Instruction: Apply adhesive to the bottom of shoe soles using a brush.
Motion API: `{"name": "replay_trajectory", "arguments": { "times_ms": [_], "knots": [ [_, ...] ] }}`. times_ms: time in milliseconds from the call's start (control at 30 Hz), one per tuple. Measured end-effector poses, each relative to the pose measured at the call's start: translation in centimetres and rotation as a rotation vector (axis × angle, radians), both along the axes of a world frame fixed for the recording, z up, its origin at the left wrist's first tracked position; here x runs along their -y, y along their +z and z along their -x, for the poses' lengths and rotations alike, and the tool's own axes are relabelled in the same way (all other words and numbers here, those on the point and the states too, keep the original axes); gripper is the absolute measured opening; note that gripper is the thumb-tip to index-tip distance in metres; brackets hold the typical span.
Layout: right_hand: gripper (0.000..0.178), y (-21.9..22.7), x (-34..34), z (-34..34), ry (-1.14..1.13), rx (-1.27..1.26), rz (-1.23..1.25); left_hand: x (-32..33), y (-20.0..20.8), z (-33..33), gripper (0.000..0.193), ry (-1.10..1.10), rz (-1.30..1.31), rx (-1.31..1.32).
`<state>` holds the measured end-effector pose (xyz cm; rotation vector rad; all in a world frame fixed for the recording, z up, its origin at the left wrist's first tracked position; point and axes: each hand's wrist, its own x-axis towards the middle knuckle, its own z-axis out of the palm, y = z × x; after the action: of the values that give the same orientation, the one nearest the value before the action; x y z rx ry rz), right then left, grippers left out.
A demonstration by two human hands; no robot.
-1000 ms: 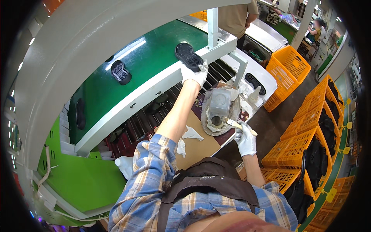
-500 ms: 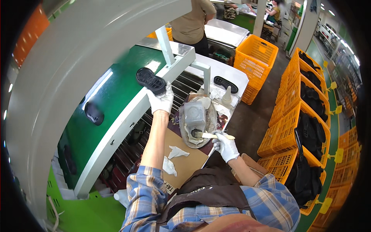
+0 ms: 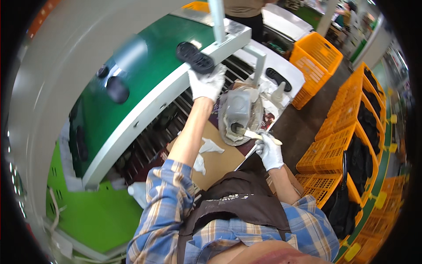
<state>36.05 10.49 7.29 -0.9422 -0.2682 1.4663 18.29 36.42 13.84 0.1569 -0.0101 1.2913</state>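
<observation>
A black shoe sole (image 3: 195,57) is gripped at its near end by my white-gloved left hand (image 3: 206,84), above the pale metal rail beside the green belt. My right hand (image 3: 269,152), also gloved, is closed round the pale handle of a brush (image 3: 258,136). The brush's bristles are at the dark opening of a translucent plastic container (image 3: 238,104). That container lies on a round, stained tray (image 3: 258,115), on the bench to the right of the rollers. Whether the bristles touch liquid inside cannot be made out.
More dark soles, including one sole (image 3: 118,90), lie on the green belt (image 3: 151,57). A white squeeze bottle (image 3: 278,91) and another sole (image 3: 278,78) sit at the bench's far right. Orange crates (image 3: 327,152) of black footwear line the right. A person (image 3: 243,11) stands beyond.
The whole view has shifted, so bench and hands appear higher and farther right. Both hands keep their holds on the sole and the brush, with little visible movement relative to the bench.
</observation>
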Motion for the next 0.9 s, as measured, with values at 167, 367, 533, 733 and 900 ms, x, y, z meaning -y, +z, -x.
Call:
{"name": "replay_trajectory", "arguments": {
  "times_ms": [167, 367, 533, 733, 900],
  "knots": [
    [0.017, -0.5, 0.6, 0.2, -0.029, 0.003, 0.049, 4.4, 0.3, -0.1, 0.083, -0.056, 0.365, -0.079],
    [0.02, -0.4, 0.0, 1.0, 0.037, 0.023, 0.05, 10.2, -4.2, 3.1, 0.067, -0.027, 0.544, -0.129],
    [0.018, -1.5, -0.9, 2.5, 0.045, 0.027, 0.049, 18.9, -9.6, 6.8, 0.045, -0.05, 0.733, -0.147],
    [0.019, -2.7, -2.4, 5.5, 0.222, 0.056, 0.098, 28.9, -11.4, 9.7, 0.035, 0.006, 0.966, -0.083],
    [0.026, -2.8, -2.7, 8.7, 0.408, 0.015, 0.04, 33.3, -14.0, 11.7, 0.032, 0.085, 0.926, 0.014]
  ]
}}
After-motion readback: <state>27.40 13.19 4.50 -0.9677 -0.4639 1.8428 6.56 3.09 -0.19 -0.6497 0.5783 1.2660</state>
